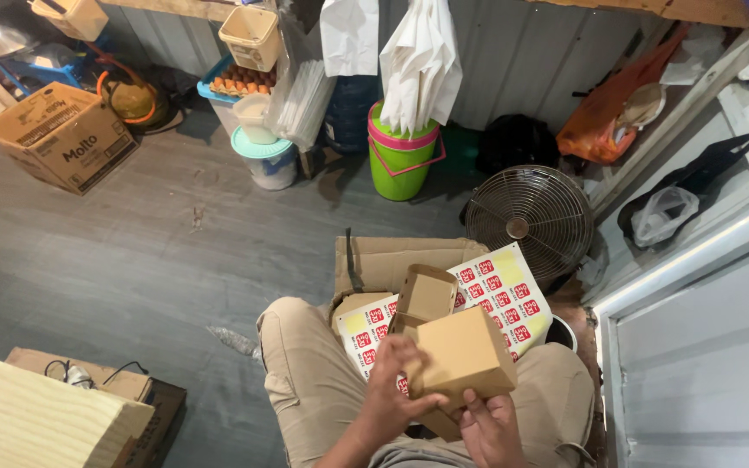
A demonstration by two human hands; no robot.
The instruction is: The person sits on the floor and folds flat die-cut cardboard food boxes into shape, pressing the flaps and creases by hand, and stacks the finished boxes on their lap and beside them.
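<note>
You've got a small brown cardboard box (464, 354) up in both hands right over your lap, closed up and tilted so one corner points down toward your knees and its flat top face tips up toward the camera; it's pretty much cube-ish, so no real long axis, though the slightly longer side runs left to right. Your left hand (398, 390) is clamped on its left edge with fingers curled over the front face, and your right hand (489, 427) grasps it from underneath at the bottom corner, so both grips are closed on the box. Just behind it sits a second little box (426, 297) with its lid flipped open, touching or nearly touching the one you hold. That one rests on sticker sheets (503, 296), yellowish with rows of red square labels, spread over a flattened cardboard sheet (383, 258) across your khaki-trousered legs. No worktop here, you're seated over a grey plank floor (149, 234). Further out: a round metal fan (530, 222) to the right, a green bucket (400, 156) with white paper bags in it, a big carton (61, 137) at far left, an orange plastic bag (604, 117) and corrugated wall behind.
</note>
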